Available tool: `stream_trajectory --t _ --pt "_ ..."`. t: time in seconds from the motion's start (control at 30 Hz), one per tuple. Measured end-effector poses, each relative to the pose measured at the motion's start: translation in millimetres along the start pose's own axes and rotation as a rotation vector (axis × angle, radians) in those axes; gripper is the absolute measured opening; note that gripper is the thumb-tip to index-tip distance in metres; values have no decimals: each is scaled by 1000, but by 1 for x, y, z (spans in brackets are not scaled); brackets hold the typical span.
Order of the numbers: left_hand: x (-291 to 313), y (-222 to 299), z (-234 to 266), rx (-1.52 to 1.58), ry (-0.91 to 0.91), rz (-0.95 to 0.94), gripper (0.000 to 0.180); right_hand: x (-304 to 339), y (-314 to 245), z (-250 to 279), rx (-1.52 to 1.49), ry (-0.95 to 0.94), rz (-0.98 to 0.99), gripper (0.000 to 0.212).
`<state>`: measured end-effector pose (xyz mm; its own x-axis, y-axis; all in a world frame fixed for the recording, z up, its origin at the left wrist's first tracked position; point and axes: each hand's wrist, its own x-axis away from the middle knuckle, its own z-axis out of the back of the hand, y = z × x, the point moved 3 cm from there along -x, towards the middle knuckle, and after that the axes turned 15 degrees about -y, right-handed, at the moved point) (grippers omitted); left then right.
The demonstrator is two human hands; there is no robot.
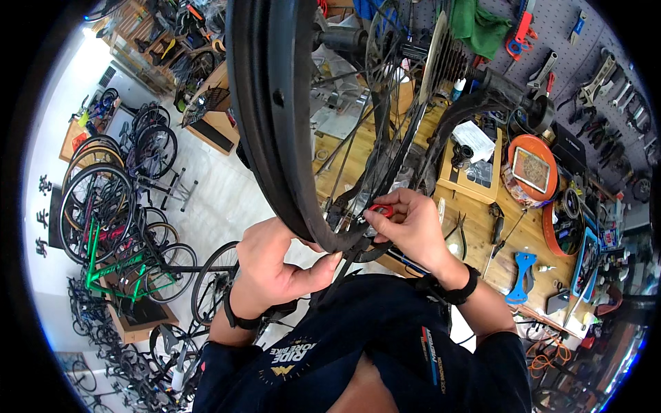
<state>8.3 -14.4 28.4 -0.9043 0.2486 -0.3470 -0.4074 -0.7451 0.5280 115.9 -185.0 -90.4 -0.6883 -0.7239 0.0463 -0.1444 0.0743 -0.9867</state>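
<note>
Right fingers (377, 215) pinched shut on a small red tool (381, 209), pressed at the inner edge of the black wheel rim (272, 117). Left hand (272, 265) closed around the rim's lower end, thumb beneath. Spokes (375, 148) fanning upward to a cassette (447, 58). Beyond, a wooden surface (475, 220) strewn with tools, a blue tool (521, 275) near the right wrist. Parked bicycles (110, 206) far left.

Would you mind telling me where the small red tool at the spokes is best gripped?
Pinch the small red tool by its flat faces, coming from the right side, as the right hand does; the rim and the left hand crowd its left.
</note>
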Motion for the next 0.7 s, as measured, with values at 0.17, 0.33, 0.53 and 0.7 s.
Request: stream_trajectory --t 0.17,0.33,0.53,0.7 --pt "2 -3 -3 -32 9 -10 34 -3 -8 11 395 -109 75 21" --pt "0 -4 -5 27 31 -34 33 3 -13 9 555 -64 274 26" --pt "0 -3 -2 19 -22 -2 32 2 -18 6 608 -61 195 26" --pt "-3 -7 -4 13 -30 -25 29 -12 -15 20 590 -191 192 23"
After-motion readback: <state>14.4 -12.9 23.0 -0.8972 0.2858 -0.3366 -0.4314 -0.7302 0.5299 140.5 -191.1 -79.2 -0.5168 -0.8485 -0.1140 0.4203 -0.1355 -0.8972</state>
